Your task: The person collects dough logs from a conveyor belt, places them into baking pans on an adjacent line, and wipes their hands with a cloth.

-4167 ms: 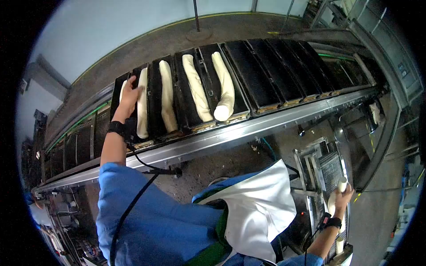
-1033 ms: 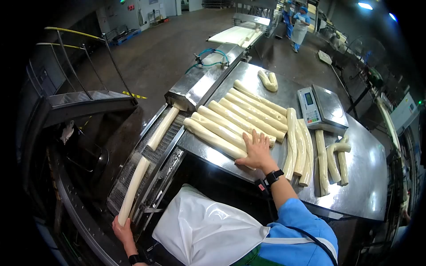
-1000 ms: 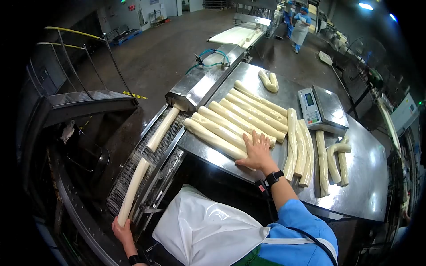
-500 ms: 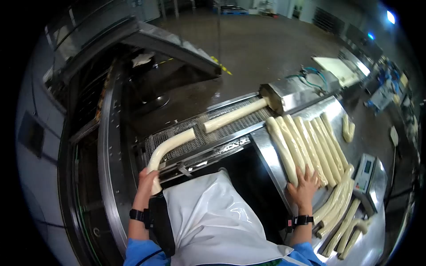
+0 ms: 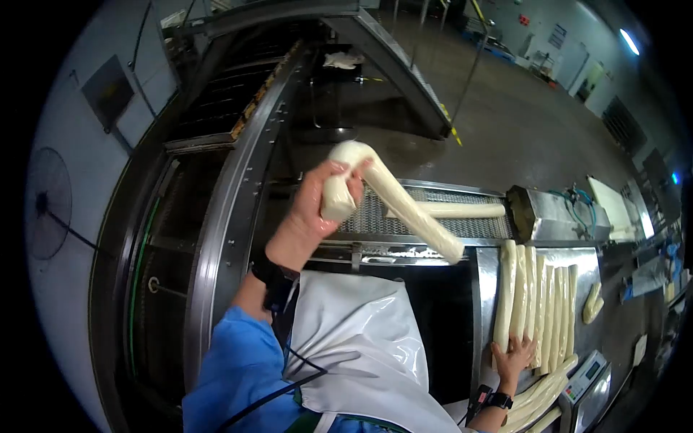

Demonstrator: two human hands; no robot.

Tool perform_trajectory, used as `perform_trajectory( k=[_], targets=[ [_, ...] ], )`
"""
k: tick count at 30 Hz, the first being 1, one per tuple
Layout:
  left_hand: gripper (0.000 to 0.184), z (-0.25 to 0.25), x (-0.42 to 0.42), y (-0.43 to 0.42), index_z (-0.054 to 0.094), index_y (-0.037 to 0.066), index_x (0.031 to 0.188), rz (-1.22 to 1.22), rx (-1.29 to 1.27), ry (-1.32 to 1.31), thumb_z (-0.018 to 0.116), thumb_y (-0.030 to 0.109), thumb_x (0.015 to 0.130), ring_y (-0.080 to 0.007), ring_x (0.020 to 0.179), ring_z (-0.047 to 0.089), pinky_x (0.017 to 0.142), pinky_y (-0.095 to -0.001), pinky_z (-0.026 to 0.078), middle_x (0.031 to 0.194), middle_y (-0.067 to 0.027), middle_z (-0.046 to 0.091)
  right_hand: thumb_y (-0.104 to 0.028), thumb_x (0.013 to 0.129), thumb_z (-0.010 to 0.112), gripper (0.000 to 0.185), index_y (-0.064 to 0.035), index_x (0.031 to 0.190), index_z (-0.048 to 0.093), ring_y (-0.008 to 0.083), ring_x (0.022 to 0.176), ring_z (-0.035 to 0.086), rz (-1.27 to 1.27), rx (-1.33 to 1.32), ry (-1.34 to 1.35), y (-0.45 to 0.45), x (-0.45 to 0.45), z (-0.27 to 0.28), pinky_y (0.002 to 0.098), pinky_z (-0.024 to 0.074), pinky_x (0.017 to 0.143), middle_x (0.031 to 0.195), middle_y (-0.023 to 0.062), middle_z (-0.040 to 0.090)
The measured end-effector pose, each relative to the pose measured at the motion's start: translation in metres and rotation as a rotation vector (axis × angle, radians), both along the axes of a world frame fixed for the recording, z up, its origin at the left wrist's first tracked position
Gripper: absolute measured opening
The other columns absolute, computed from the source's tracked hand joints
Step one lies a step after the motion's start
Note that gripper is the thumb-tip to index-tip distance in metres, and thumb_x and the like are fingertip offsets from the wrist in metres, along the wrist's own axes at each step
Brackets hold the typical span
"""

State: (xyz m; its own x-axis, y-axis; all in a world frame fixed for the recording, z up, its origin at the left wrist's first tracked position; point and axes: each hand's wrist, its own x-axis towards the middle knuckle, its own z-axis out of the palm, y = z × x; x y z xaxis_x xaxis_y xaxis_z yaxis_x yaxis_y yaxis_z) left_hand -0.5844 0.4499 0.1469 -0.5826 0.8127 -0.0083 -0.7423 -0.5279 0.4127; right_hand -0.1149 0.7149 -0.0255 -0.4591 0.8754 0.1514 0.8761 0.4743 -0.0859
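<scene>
The left hand (image 5: 317,198) is located just off the centre of the view, toward 10 o'clock (12 at the top). Its fingers are wrapped around the bent roll (image 5: 404,202), near the short end. The bent roll is pale and smooth; it folds over above the hand, and its long section slopes down toward 4 o'clock, crossing in front of the mesh conveyor (image 5: 368,219). A second roll (image 5: 473,210) lies lengthwise on that conveyor at 3 o'clock, one end near the metal housing (image 5: 545,215).

The right hand (image 5: 514,355) is at 4 o'clock, palm down, fingers spread across the near ends of the row of rolls (image 5: 532,296). These lie side by side on the steel table (image 5: 488,281). From the right hand, the curved piece (image 5: 593,303) is at 2 o'clock, the digital scale (image 5: 586,377) at 4 o'clock, and the slanted rolls (image 5: 535,397) at 5 o'clock.

Each wrist carries a dark band. The white apron (image 5: 361,317) occupies 6 o'clock. The black trays (image 5: 227,94) are at 11 o'clock, and the round fan (image 5: 49,195) stands at 9 o'clock.
</scene>
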Motion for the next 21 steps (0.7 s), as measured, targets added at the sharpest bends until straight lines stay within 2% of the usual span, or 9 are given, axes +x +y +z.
perform_trajectory(
  k=[2,6,8,10,12,15,17,18,21],
  targets=[
    [0.047,0.016,-0.024,-0.021,0.044,-0.007,0.120,0.224,-0.041,0.085,0.059,0.009,0.079,-0.0144,0.076,0.058,0.065,-0.0234,0.054,0.103,-0.0144,0.058,-0.035,0.060,0.077,0.058,-0.0165,0.112,0.059,0.0417,0.132,0.022,-0.032,-0.050,-0.041,-0.007,-0.004,0.009,0.0613,0.0179,0.102,0.130,0.0158,0.043],
    [0.029,0.066,-0.066,-0.069,0.055,-0.002,0.106,0.786,-0.259,0.511,0.057,0.017,0.085,-0.0147,0.079,0.060,0.075,-0.0251,0.050,0.097,-0.0124,0.062,-0.042,0.062,0.075,0.063,-0.0176,0.117,0.058,0.0412,0.135,0.016,-0.051,-0.056,-0.060,-0.009,-0.003,0.007,0.0619,0.0134,0.104,0.137,0.0151,0.038],
    [0.027,0.080,-0.093,-0.089,0.052,0.000,0.101,0.858,-0.266,0.523,0.060,0.020,0.085,-0.0158,0.082,0.060,0.075,-0.0273,0.050,0.095,-0.0110,0.062,-0.044,0.063,0.074,0.066,-0.0182,0.121,0.057,0.0407,0.136,0.014,-0.064,-0.090,-0.104,-0.013,-0.008,0.015,0.0615,0.0119,0.105,0.140,0.0147,0.035],
    [0.037,0.079,-0.123,-0.101,0.042,-0.003,0.116,0.920,-0.246,0.475,0.058,0.014,0.087,-0.0211,0.091,0.060,0.075,-0.0294,0.054,0.104,-0.0163,0.057,-0.046,0.064,0.073,0.067,-0.0181,0.123,0.057,0.0415,0.135,0.016,-0.050,-0.071,-0.088,-0.016,-0.010,0.017,0.0598,0.0120,0.106,0.140,0.0149,0.036],
    [0.035,0.048,-0.152,-0.106,0.045,0.000,0.111,0.832,-0.273,0.362,0.062,0.015,0.084,-0.0213,0.092,0.060,0.078,-0.0306,0.053,0.103,-0.0154,0.057,-0.045,0.063,0.072,0.064,-0.0196,0.121,0.058,0.0431,0.134,0.017,-0.034,-0.029,-0.073,-0.009,-0.004,0.004,0.0604,0.0145,0.105,0.138,0.0134,0.038],
    [0.024,0.008,-0.123,-0.061,0.058,0.002,0.095,0.660,-0.632,0.659,0.067,0.017,0.079,-0.0142,0.083,0.059,0.076,-0.0273,0.049,0.086,-0.0051,0.061,-0.043,0.063,0.072,0.062,-0.0219,0.120,0.058,0.0451,0.132,0.020,-0.013,-0.007,-0.063,-0.010,-0.005,0.007,0.0609,0.0179,0.103,0.136,0.0120,0.041],
    [0.045,-0.025,-0.095,-0.024,0.055,-0.002,0.115,0.462,-0.974,0.949,0.067,0.020,0.078,-0.0152,0.084,0.058,0.075,-0.0279,0.048,0.098,-0.0082,0.063,-0.043,0.063,0.071,0.063,-0.0227,0.121,0.057,0.0456,0.131,0.020,-0.009,-0.023,-0.067,-0.012,-0.006,0.012,0.0608,0.0189,0.102,0.136,0.0121,0.041],
    [0.024,-0.073,-0.102,-0.003,0.059,-0.001,0.086,0.498,-0.931,1.286,0.067,0.018,0.075,-0.0164,0.072,0.058,0.066,-0.0300,0.045,0.076,-0.0089,0.062,-0.043,0.063,0.071,0.064,-0.0233,0.122,0.057,0.0464,0.130,0.022,-0.013,-0.048,-0.073,-0.012,-0.006,0.013,0.0608,0.0194,0.102,0.135,0.0123,0.041],
    [0.070,-0.133,-0.064,0.039,0.042,-0.004,0.131,0.236,-1.247,1.609,0.069,0.028,0.074,-0.0372,0.113,0.052,0.099,-0.0385,0.040,0.122,-0.0266,0.052,-0.043,0.062,0.072,0.067,-0.0228,0.124,0.056,0.0463,0.127,0.027,-0.029,-0.095,-0.092,-0.016,-0.012,0.025,0.0584,0.0219,0.102,0.135,0.0158,0.040]
  ],
)
